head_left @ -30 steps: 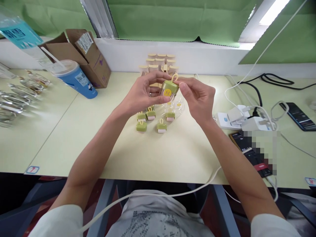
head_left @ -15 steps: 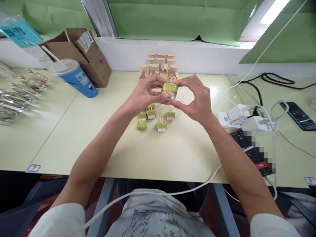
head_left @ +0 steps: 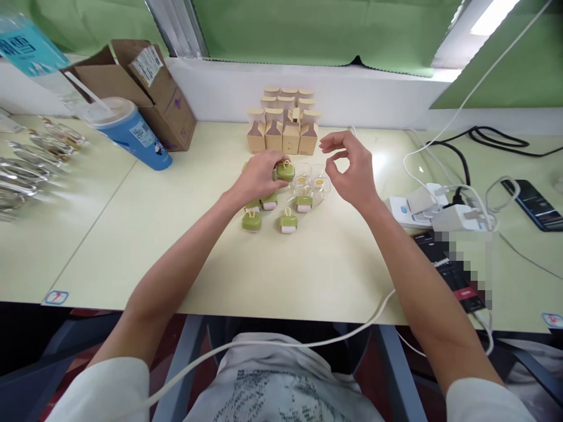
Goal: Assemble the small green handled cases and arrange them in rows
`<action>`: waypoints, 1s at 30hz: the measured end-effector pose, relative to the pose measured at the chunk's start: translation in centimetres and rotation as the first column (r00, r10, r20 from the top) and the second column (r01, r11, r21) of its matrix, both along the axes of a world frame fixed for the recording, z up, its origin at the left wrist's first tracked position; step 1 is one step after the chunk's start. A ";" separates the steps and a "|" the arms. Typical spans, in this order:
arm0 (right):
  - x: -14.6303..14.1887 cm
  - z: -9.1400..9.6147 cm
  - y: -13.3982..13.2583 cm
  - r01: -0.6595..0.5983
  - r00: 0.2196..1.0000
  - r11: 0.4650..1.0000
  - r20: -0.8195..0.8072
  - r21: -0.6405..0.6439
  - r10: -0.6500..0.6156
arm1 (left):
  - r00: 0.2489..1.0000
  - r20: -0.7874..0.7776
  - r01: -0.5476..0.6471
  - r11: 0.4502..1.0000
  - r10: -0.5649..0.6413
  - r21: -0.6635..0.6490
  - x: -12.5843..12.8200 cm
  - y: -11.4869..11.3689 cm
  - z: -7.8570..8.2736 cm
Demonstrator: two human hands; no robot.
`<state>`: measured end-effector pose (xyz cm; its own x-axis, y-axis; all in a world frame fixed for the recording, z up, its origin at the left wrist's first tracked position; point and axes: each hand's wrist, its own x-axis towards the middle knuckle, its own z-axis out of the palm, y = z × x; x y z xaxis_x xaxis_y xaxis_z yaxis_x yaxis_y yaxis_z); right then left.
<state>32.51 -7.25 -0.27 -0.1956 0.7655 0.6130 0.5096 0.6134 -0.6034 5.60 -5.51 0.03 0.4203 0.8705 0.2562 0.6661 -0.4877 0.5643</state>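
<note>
In the head view, seems to be mid-handling of a green-lidded container [head_left: 285,172], clamped in the grip of the left hand [head_left: 260,174] over the table [head_left: 281,275]. Holds the right hand [head_left: 350,170] empty, with thumb and fingertips apart, near clear cups [head_left: 321,183]. Probably calls next for steering past close-set capped containers [head_left: 288,223]. Has open cartons [head_left: 273,138] behind, a power strip [head_left: 400,211] well right.

I watch through a single head-worn camera, perched above the white shirt [head_left: 281,378] at the near edge and facing forward and down, close enough to frame the left hand [head_left: 263,174] and right hand [head_left: 352,170] centrally, with the tabletop [head_left: 334,269] stretching to the far wall [head_left: 373,97].
</note>
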 end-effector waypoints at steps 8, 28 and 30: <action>-0.7 4.3 -3.0 0.039 0.874 0.915 0.457 -0.401 0.163 | 0.986 -0.166 -0.008 1.000 0.010 0.010 0.9 -1.0 0.0; -3.6 5.3 -5.7 0.160 0.547 0.807 0.732 -0.568 0.406 | 0.955 -0.292 -0.015 0.994 0.047 0.111 -0.5 1.2 1.9; -3.8 5.2 -5.8 0.166 0.539 0.812 0.741 -0.560 0.401 | 0.952 -0.299 -0.029 0.994 0.059 0.104 -0.5 3.2 2.0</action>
